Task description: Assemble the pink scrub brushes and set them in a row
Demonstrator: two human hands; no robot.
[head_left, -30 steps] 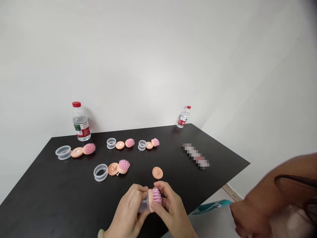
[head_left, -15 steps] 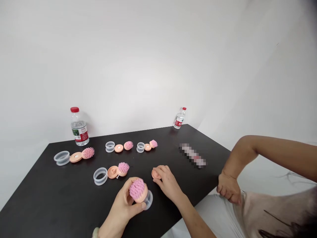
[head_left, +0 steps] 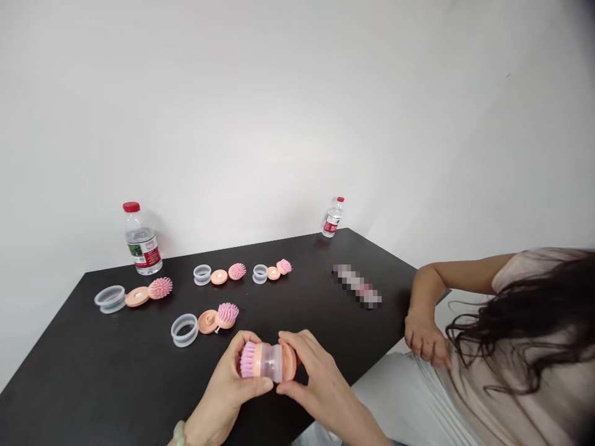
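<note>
Between my two hands, over the front of the black table, lies a scrub brush on its side: pink bristles on a peach head, joined to a clear ring. My left hand is closed around the bristle end and the ring. With thumb and fingers, my right hand grips a peach round cap against the ring's other end. Just beyond my left hand are a loose clear ring, a peach cap with a centre peg, and a pink-bristled brush head with a small white pin beside it.
Farther back stand similar sets of rings, caps and brush heads, such as a ring at left. Water bottles stand near the wall. A blurred long item lies at right. Another person's hand is by the table's right edge.
My right hand has lifted the peach cap off the table and brought it to the ring. My left hand has turned the brush onto its side, bristles leftward. The other person has leaned forward.
</note>
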